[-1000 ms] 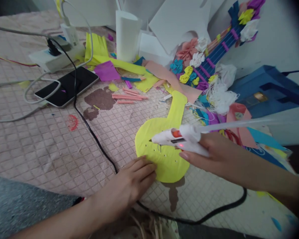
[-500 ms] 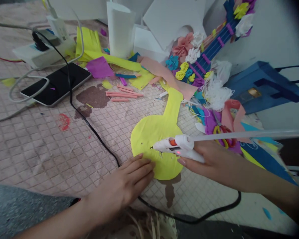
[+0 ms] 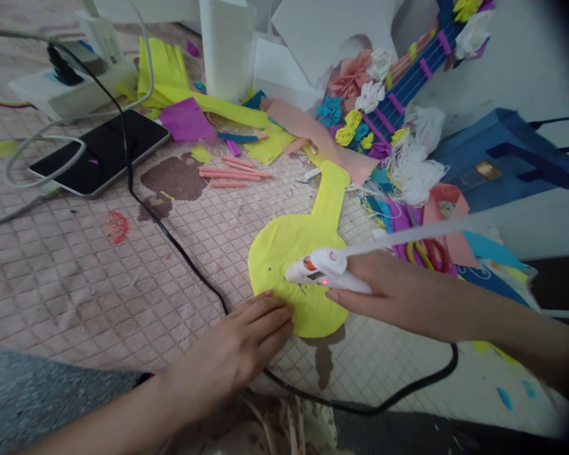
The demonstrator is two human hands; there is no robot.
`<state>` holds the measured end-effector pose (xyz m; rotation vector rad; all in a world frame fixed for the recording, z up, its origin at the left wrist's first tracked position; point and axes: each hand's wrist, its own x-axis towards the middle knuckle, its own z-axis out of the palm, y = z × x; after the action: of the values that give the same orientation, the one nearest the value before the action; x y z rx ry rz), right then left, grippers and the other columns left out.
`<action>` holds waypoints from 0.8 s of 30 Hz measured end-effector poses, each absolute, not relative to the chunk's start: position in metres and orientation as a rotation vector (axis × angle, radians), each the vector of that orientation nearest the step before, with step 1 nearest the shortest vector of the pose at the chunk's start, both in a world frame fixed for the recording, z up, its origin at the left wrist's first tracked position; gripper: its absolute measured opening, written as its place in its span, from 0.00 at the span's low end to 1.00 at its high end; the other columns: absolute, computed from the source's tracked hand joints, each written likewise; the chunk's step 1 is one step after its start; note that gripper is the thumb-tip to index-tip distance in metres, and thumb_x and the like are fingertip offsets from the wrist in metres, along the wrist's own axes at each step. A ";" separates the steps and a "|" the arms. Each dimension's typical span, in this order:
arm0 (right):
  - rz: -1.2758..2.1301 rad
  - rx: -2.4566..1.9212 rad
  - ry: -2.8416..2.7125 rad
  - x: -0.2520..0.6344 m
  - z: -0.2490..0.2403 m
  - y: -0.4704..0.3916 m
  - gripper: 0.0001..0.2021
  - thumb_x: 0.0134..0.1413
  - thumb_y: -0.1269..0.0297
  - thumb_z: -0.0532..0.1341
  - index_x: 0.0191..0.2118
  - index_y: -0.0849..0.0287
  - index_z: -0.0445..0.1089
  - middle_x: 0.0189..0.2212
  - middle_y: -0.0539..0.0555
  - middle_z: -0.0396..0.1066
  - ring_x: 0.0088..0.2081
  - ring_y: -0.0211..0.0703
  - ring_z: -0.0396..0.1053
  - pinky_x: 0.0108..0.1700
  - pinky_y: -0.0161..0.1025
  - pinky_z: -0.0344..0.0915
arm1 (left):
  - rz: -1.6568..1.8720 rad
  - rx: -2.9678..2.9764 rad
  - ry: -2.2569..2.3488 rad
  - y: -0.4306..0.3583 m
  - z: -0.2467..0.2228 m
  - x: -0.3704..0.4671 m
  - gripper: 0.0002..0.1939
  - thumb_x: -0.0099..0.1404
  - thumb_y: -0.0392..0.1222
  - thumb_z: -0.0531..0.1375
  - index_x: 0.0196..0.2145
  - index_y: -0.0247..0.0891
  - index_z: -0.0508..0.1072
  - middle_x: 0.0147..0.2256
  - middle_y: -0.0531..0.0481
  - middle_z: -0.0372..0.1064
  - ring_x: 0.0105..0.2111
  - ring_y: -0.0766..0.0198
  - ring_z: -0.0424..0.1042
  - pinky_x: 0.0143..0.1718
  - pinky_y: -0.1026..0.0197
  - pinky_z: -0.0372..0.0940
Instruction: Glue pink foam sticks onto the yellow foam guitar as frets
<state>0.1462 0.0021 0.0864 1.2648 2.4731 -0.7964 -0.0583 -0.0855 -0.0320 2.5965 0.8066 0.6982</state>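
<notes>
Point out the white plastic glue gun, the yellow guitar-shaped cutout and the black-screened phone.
White plastic glue gun (image 3: 325, 261), head view: housing behind the nozzle.
Yellow guitar-shaped cutout (image 3: 287, 237), head view: upper part of its body.
Black-screened phone (image 3: 107, 146), head view: bare screen.

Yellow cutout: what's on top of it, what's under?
On top: left hand fingertips at its near-left edge. Over it: glue gun in the right hand; nozzle contact unclear. Cloth shows around the cutout; what's directly underneath is hidden.
</notes>
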 end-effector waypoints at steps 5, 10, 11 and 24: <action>-0.862 1.274 2.475 0.143 0.086 0.000 0.11 0.59 0.60 0.53 0.39 0.58 0.70 0.33 0.53 0.75 0.34 0.44 0.71 0.36 0.37 0.62 | 0.660 2.593 0.806 -0.087 -0.031 -0.060 0.18 0.67 0.29 0.47 0.53 0.26 0.65 0.53 0.37 0.64 0.57 0.53 0.58 0.57 0.49 0.60; -0.913 1.325 2.529 0.157 0.088 -0.008 0.13 0.59 0.60 0.54 0.46 0.55 0.69 0.39 0.52 0.74 0.41 0.46 0.71 0.44 0.38 0.64 | 0.596 2.573 0.838 -0.090 -0.035 -0.061 0.21 0.66 0.28 0.48 0.56 0.29 0.61 0.56 0.40 0.61 0.59 0.53 0.55 0.58 0.49 0.60; -0.891 1.369 2.515 0.160 0.090 -0.009 0.13 0.59 0.59 0.54 0.45 0.56 0.69 0.35 0.52 0.74 0.38 0.46 0.71 0.41 0.38 0.65 | 0.596 2.570 0.847 -0.090 -0.036 -0.061 0.22 0.66 0.28 0.49 0.57 0.29 0.60 0.57 0.40 0.60 0.60 0.53 0.54 0.58 0.49 0.60; -0.678 1.481 2.400 0.186 0.092 -0.026 0.13 0.58 0.56 0.53 0.29 0.57 0.66 0.18 0.47 0.63 0.21 0.38 0.62 0.23 0.35 0.56 | 0.648 2.578 0.840 -0.092 -0.039 -0.062 0.21 0.67 0.30 0.48 0.57 0.31 0.60 0.58 0.42 0.60 0.61 0.54 0.52 0.58 0.49 0.60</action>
<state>0.1865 -0.0260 0.0920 1.4808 2.3996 -0.6781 -0.0623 -0.0916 -0.0392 2.5784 0.8403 0.6480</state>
